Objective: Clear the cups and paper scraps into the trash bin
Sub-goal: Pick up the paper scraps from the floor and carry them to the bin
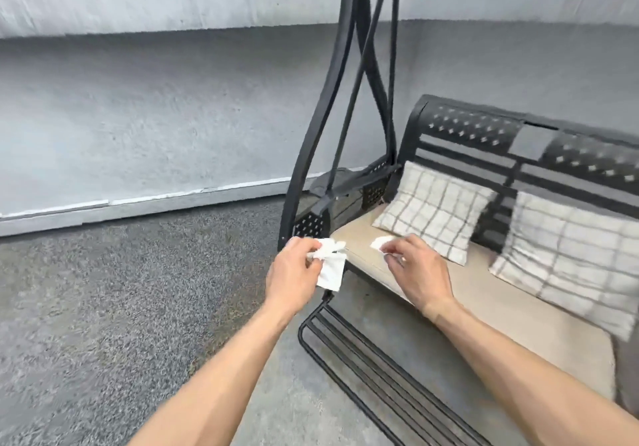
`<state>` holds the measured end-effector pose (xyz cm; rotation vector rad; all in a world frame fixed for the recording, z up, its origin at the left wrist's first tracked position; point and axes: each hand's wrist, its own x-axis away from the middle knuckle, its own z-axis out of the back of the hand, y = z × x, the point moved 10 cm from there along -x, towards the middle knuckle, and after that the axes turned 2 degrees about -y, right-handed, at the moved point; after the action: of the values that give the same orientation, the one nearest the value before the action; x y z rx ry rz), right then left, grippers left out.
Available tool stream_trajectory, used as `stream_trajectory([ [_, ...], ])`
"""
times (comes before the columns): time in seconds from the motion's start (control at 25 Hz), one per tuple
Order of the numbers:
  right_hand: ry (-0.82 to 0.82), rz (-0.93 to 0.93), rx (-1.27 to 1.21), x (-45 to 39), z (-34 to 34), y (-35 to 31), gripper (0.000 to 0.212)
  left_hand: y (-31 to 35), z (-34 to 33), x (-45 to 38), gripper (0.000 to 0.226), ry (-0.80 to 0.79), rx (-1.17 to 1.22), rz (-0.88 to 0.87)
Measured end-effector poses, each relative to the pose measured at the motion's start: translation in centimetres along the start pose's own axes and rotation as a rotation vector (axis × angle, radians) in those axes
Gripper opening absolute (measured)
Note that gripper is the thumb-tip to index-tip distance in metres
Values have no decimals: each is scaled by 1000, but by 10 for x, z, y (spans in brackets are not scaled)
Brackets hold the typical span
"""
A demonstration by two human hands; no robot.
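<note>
My left hand [294,274] is shut on a bunch of white paper scraps [330,267], held just off the left front corner of the swing seat. On the beige seat cushion [491,310] lies another small white paper scrap [380,241]. The fingertips of my right hand [416,272] touch its near edge; whether they pinch it I cannot tell. No cup and no trash bin are in view.
A black metal garden swing with a footrest [366,366] fills the right side. Two checked pillows [435,212] [570,260] lean on its backrest. Its black frame legs [332,110] rise at centre. Grey carpet-like ground and a grey wall lie to the left.
</note>
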<state>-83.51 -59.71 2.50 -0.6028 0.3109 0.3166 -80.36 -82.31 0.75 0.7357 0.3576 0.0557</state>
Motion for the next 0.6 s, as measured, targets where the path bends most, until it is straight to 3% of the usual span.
stream_trajectory([
  [0.28, 220, -304, 213, 98, 136, 92, 12, 137, -103, 10, 22, -214, 157, -285],
  [0.6, 493, -631, 435, 292, 311, 182, 12, 347, -240, 113, 21, -528, 367, -596],
])
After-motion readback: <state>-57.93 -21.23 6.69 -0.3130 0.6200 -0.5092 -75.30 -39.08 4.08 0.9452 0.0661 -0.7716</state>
